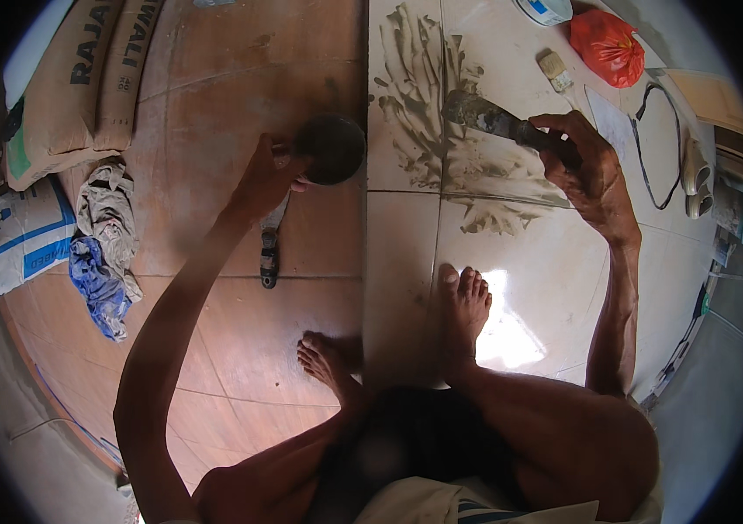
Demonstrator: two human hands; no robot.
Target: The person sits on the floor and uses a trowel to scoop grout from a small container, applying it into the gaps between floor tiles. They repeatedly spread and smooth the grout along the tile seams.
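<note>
My left hand (273,179) is closed on the side of a round black bowl (330,150), held above the border between the brown and the white tiles. What the bowl contains is too dark to tell. In my right hand (588,170) is a putty knife (485,118), gripped by its dark handle with the blade pointing left. The blade is over grey-brown smears (411,96) spread in streaks across the white tiles and their joints. A second scraper (270,253) with a black handle lies on the brown tiles, just below my left hand, its upper end partly hidden.
Brown paper sacks (57,96), a white and blue sack (17,240) and crumpled cloths (105,227) lie at the left. Far right are a red plastic bag (607,48), a white tub (544,9), a brush (555,70), a dark strap (639,144) and shoes (694,170). My bare feet straddle the tile border.
</note>
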